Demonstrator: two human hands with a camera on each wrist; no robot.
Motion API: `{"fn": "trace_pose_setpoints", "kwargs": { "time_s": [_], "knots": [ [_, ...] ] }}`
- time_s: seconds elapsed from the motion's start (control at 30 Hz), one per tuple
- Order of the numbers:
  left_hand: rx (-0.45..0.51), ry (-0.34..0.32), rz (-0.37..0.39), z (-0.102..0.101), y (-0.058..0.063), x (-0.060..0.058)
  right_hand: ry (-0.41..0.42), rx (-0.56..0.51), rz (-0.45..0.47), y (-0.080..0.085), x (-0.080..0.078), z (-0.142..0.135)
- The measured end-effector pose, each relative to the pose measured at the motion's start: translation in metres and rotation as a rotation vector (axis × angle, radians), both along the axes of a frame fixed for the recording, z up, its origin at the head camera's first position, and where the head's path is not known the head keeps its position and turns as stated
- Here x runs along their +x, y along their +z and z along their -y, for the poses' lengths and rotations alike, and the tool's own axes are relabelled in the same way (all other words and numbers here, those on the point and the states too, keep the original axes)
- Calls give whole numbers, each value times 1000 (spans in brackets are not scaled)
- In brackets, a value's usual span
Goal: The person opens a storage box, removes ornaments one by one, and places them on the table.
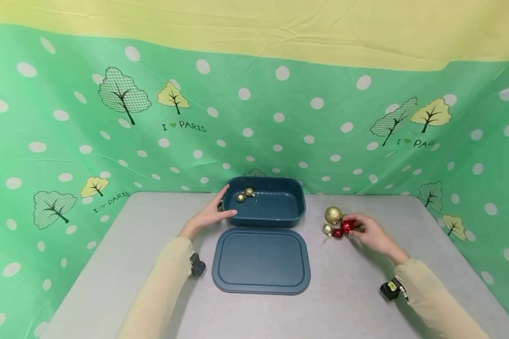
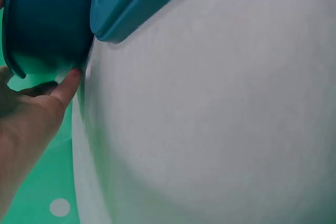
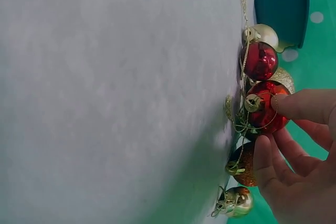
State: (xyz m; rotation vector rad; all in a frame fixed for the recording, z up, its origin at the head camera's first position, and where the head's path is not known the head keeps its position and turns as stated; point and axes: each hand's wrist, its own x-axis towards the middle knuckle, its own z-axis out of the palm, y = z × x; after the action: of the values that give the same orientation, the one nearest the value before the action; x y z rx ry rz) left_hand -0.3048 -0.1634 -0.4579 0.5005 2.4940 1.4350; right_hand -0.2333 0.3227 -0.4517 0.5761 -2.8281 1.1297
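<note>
With thumb and fingers, my right hand [image 1: 370, 233] pinches a shiny red Christmas ball [image 1: 346, 226] with a gold cap and cord. Around it lie a large glittery gold ball [image 1: 333, 214], a small pale gold ball [image 1: 327, 229] and a smaller red ball [image 1: 337, 233]. The right wrist view also shows an orange glitter ball [image 3: 242, 167] and a small gold ball [image 3: 240, 203], close to my fingers. My left hand [image 1: 210, 214] touches the left end of a dark blue box [image 1: 264, 222], fingers extended and spread from the thumb. Two small gold balls [image 1: 245, 194] lie inside the box.
A flat blue lid [image 1: 261, 261] lies on the grey table [image 1: 343, 301] in front of the box. Behind and beside the table hangs a green curtain [image 1: 279, 136] with white dots and printed trees.
</note>
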Motion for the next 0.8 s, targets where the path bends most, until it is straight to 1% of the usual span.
{"fn": "trace_pose_setpoints", "kwargs": {
  "time_s": [0.1,0.2,0.3,0.4,0.5,0.63,0.77,0.8],
  "knots": [
    [-19,9,-13,-2,1,0,3,7,-17,-1,2,1],
    [-31,-4,-17,-4,4,1,7,14,-35,-2,3,2],
    [-61,-32,-24,-5,4,0,21,10,-43,-4,3,3],
    [-74,-45,-23,-5,2,-1,31,5,-41,-5,3,3],
    [-61,-47,-14,-4,1,-2,32,8,-28,-4,3,2],
    [-40,-53,8,-5,2,-3,4,-2,-7,0,4,0],
    [-41,-70,11,-9,25,12,-29,-27,-16,11,7,0],
    [-42,-71,11,-9,24,11,-33,-36,-19,13,8,0]
  ]
}}
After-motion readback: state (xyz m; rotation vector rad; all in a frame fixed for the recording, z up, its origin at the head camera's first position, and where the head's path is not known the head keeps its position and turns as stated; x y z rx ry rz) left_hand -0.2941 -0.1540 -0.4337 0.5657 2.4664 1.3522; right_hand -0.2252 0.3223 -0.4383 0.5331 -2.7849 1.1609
